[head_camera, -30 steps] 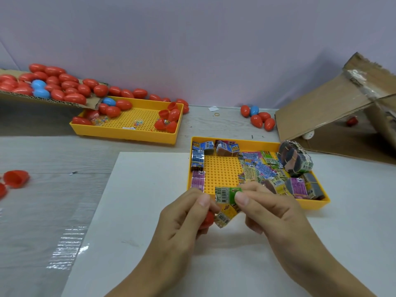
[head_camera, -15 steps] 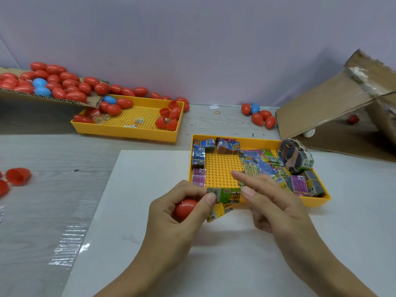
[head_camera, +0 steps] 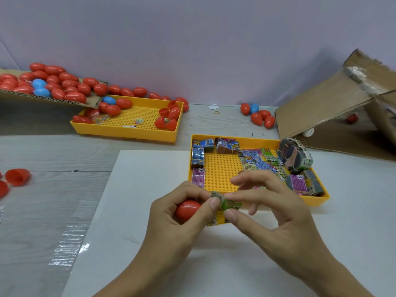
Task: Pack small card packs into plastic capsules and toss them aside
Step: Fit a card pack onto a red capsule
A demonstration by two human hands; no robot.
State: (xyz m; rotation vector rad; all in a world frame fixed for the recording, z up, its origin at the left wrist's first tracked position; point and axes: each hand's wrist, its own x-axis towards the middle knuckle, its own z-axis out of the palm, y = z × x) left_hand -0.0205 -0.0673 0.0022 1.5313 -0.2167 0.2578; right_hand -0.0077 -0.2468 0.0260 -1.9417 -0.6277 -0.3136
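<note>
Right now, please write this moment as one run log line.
left hand: holds red capsule | right hand: pinches green card pack | pack: not yet inside

I count two yellow trays, the far tray [head_camera: 128,133] and the near tray [head_camera: 235,139]. Three blue capsules show: two [head_camera: 39,83] [head_camera: 41,92] among the red pile, one [head_camera: 109,100] at the far tray's edge. A fourth blue capsule [head_camera: 254,108] sits with four red capsules [head_camera: 256,118].
</note>
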